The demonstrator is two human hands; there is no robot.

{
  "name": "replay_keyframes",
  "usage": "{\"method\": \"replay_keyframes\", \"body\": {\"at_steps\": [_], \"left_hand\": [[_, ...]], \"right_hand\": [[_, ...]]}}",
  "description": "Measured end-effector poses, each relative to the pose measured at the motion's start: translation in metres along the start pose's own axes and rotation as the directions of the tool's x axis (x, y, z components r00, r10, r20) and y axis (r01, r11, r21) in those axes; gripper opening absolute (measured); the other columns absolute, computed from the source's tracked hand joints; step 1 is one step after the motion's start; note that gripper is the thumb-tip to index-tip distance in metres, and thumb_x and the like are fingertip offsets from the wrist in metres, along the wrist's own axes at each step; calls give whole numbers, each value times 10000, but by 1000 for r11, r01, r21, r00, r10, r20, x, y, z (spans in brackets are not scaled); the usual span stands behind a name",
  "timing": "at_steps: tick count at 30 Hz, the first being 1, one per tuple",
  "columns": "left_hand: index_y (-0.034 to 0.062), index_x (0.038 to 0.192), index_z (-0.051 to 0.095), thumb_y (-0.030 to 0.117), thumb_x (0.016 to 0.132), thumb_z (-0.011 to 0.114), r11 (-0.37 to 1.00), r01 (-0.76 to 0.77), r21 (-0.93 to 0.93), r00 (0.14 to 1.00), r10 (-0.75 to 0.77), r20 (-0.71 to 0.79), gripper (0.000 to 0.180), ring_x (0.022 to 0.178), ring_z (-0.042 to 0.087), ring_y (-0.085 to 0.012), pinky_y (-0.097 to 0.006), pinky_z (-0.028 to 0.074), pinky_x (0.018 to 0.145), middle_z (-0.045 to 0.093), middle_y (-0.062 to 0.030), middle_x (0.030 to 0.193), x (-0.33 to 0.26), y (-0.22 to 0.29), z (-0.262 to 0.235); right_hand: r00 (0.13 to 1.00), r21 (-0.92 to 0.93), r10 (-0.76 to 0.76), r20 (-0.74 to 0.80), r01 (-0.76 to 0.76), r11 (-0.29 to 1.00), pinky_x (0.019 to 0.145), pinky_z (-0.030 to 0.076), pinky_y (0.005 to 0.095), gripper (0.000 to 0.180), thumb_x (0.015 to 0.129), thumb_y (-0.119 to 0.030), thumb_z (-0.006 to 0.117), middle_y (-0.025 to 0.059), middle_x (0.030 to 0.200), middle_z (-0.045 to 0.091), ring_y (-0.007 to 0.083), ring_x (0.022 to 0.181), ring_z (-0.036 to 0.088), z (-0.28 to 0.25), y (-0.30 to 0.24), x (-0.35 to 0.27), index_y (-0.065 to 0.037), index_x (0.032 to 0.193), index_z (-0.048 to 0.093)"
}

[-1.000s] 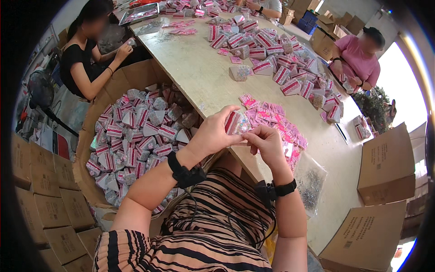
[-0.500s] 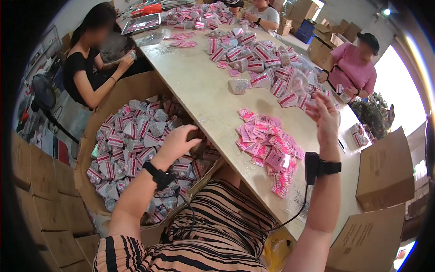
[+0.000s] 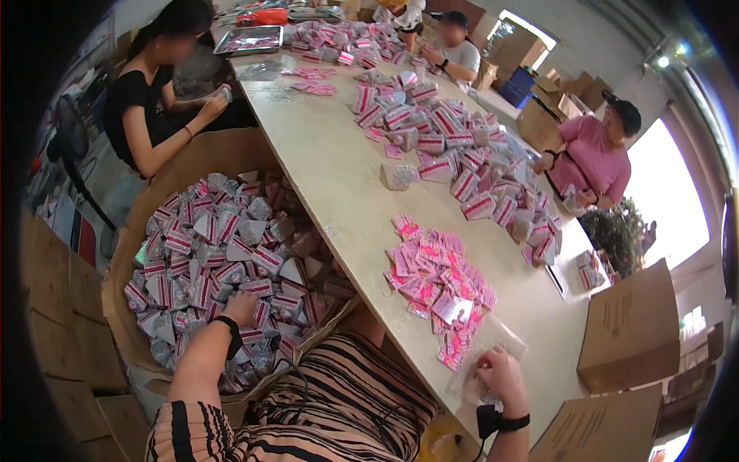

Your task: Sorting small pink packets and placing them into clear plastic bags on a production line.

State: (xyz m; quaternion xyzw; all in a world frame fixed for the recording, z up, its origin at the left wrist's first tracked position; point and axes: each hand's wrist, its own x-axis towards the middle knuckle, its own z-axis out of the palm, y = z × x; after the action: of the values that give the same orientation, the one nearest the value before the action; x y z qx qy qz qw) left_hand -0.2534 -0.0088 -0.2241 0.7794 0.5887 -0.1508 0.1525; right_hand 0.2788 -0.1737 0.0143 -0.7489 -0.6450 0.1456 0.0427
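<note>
My left hand [image 3: 241, 308] is down in a large cardboard box [image 3: 115, 289], on top of the heaped clear packets [image 3: 223, 258] with white and pink-striped labels. Its fingertips are hidden, so I cannot make out whether it grips one. At the table's near edge, my right hand [image 3: 502, 377] is closed, fingers curled onto a thin clear plastic bag [image 3: 509, 333] that lies spread beneath it. Just beyond the bag is a loose pile of small pink printed cards or sachets [image 3: 435, 269]. Black bands circle both my wrists, with a cable at the right one.
More labelled packets [image 3: 454, 146] are heaped along the middle and far table [image 3: 331, 192]. A metal tray [image 3: 250, 40] sits at the far left. Three people work around the table. Cardboard cartons [image 3: 631, 331] stand at right; others [image 3: 65, 308] are stacked at left.
My left hand has lowered from above the box onto the packets. My right hand has come down and nearer from over the table, bringing the clear bag to the near edge.
</note>
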Motion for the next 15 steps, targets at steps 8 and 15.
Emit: {"method": "replay_keyframes", "body": {"at_steps": [8, 15], "left_hand": [[68, 1272, 490, 249, 681, 812, 988, 154, -25, 987, -153, 41, 697, 1191, 458, -399, -499, 419, 977, 539, -194, 1211, 9, -8, 27], [28, 1199, 566, 287, 658, 837, 976, 218, -19, 973, -216, 75, 658, 1187, 450, -404, -497, 436, 964, 532, -209, 1202, -1, -7, 3]], "right_hand": [[991, 125, 92, -94, -80, 989, 715, 513, 397, 145, 709, -133, 683, 135, 829, 617, 303, 773, 639, 6, -10, -4, -18, 792, 650], [999, 192, 48, 8, -49, 980, 704, 520, 363, 190, 675, -113, 716, 126, 815, 615, 289, 753, 640, 12, 11, -5, -25, 836, 668]]}}
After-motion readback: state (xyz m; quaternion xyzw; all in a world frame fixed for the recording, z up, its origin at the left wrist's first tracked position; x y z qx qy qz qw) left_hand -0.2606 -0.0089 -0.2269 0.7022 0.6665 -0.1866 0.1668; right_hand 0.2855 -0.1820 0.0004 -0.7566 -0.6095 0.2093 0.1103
